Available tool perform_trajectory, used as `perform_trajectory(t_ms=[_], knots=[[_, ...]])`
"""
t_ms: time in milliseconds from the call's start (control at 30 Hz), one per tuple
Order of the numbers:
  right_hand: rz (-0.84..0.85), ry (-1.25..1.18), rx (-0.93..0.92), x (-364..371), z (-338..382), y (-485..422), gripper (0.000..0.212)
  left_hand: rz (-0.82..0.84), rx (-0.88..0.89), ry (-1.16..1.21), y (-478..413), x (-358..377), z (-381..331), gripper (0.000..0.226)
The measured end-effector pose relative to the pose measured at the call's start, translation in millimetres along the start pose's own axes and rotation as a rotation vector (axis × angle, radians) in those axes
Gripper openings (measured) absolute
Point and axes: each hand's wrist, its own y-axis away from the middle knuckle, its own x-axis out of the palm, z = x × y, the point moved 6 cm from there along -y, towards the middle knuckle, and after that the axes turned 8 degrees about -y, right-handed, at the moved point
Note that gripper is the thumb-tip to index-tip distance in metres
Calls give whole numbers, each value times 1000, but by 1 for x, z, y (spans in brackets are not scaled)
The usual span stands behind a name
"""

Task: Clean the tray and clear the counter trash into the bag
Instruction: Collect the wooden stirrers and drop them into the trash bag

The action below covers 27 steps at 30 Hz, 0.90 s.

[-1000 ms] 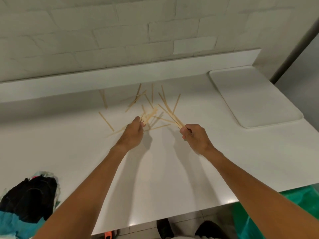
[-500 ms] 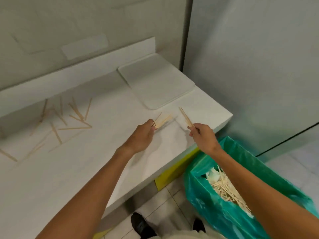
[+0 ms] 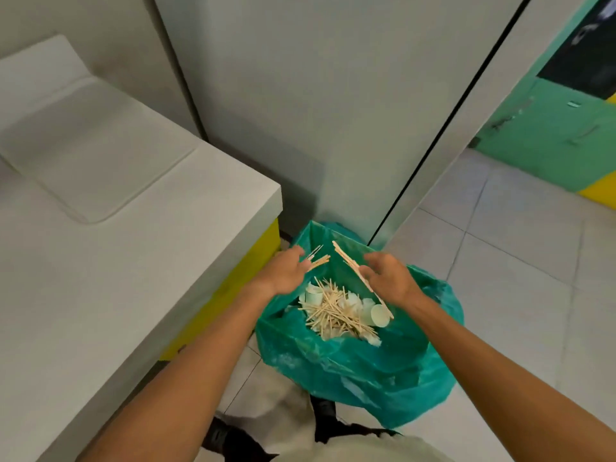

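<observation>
The white counter [image 3: 100,295] fills the left of the frame and is cut off at the left and lower edges, so it cannot be told whether more trash is left on it. On the part in view only the tray is seen. The green bag [image 3: 366,368] stands open on the floor at lower centre, just beside the counter's corner. A pile of wooden sticks [image 3: 333,315] and pale paper cups [image 3: 380,315] is already gathered inside, so much of the clearing is judged done. The pale tray [image 3: 93,155] lies flat in the upper left and looks clean, though its far end is blurred and runs out of frame. Both hands are held over the mouth of the bag, near each other but apart. The left hand [image 3: 283,275] is stretched toward the bag with a few sticks [image 3: 319,261] jutting past its fingertips; whether they are pinched or already let go cannot be told from the blur. The right hand [image 3: 388,278] is spread loosely, and a long bundle of sticks [image 3: 350,266] slants beside its fingers, apparently released toward the pile. This drop is judged nearly complete.
</observation>
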Motion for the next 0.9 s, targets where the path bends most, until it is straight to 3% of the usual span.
perform_trajectory(t_ms=[67, 200, 500, 700, 900], knots=[[-18, 17, 36, -7, -11, 2, 43, 35, -12, -16, -8, 12, -1, 48], [-9, -4, -49, -8, -2, -1, 43, 11, 19, -27, -8, 12, 7, 46], [-20, -251, -448, 26, 140, -5, 33, -425, 140, 193, 62, -88, 40, 37], [84, -285, -653, 95, 259, 11, 29, -687, 26, 200, 149, -164, 128, 35], [262, -287, -810, 195, 356, 38, 26, -847, -174, 147, 246, -199, 239, 37]])
